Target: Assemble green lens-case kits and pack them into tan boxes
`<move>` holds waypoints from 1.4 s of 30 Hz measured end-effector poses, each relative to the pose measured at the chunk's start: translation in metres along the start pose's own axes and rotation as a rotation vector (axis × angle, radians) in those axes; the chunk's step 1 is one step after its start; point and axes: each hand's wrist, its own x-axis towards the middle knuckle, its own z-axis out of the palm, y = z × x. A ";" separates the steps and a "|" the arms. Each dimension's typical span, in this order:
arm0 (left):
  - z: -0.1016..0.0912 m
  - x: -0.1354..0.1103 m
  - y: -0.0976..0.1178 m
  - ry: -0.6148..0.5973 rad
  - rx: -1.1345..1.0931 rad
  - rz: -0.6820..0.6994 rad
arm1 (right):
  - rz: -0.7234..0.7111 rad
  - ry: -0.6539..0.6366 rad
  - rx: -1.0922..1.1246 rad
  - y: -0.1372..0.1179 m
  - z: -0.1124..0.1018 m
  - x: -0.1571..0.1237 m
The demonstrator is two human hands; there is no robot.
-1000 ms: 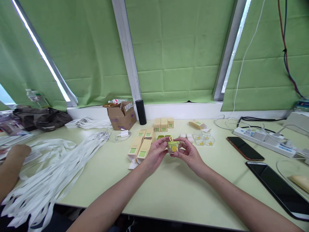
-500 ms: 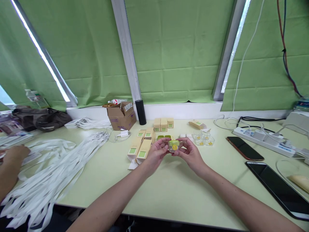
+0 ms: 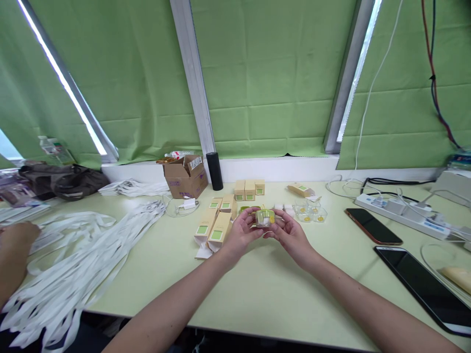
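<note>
Between both hands, a little above the table, is a small clear jar with a green lid (image 3: 264, 218); a yellow sticker shows on its right side and something white inside. My left hand (image 3: 241, 234) is closed on its left side. On the other side, my right hand (image 3: 292, 235) grips it with thumb and fingers. Green lids (image 3: 244, 208) lie just behind the hands, partly hidden. Several clear cups with yellow stickers (image 3: 309, 212) stand to the right of my right hand. Cream boxes with green labels (image 3: 221, 226) lie left of my left hand.
Upright cream boxes (image 3: 250, 190) stand at the back. A cardboard box (image 3: 186, 177) and a black cylinder (image 3: 214, 170) are behind left. White straps (image 3: 84, 260) spread leftward, by another person's hand (image 3: 22, 235). Two phones (image 3: 373, 225) and a power strip (image 3: 401, 213) lie right.
The jar has turned in my fingers: its yellow sticker has moved from the front to the right side. My hands stay in nearly the same place.
</note>
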 end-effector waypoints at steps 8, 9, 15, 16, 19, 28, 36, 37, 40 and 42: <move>0.004 0.000 0.000 0.125 0.204 0.169 | 0.106 -0.072 0.100 -0.002 0.000 -0.005; 0.004 0.000 0.000 0.144 0.241 0.198 | 0.111 -0.066 0.099 -0.003 0.000 -0.005; 0.000 0.001 -0.002 0.140 0.346 0.221 | 0.070 -0.051 0.076 -0.003 -0.002 -0.005; 0.000 0.001 -0.002 0.143 0.358 0.219 | 0.064 -0.054 0.070 -0.004 -0.002 -0.005; 0.002 0.000 -0.002 0.155 0.383 0.226 | 0.054 -0.057 0.049 -0.004 -0.001 -0.005; 0.013 -0.013 0.007 0.126 0.602 0.257 | 0.062 -0.050 0.015 -0.002 0.000 -0.006; 0.007 -0.013 0.007 0.034 0.480 0.293 | 0.116 -0.096 0.173 -0.007 0.003 -0.006; 0.004 -0.011 0.007 0.005 0.413 0.294 | 0.130 -0.091 0.202 -0.007 0.002 -0.005; -0.004 -0.005 0.003 -0.061 0.236 0.272 | 0.167 -0.082 0.255 -0.006 -0.003 -0.003; -0.007 -0.002 0.002 -0.091 0.138 0.210 | 0.178 -0.094 0.272 -0.005 -0.005 -0.002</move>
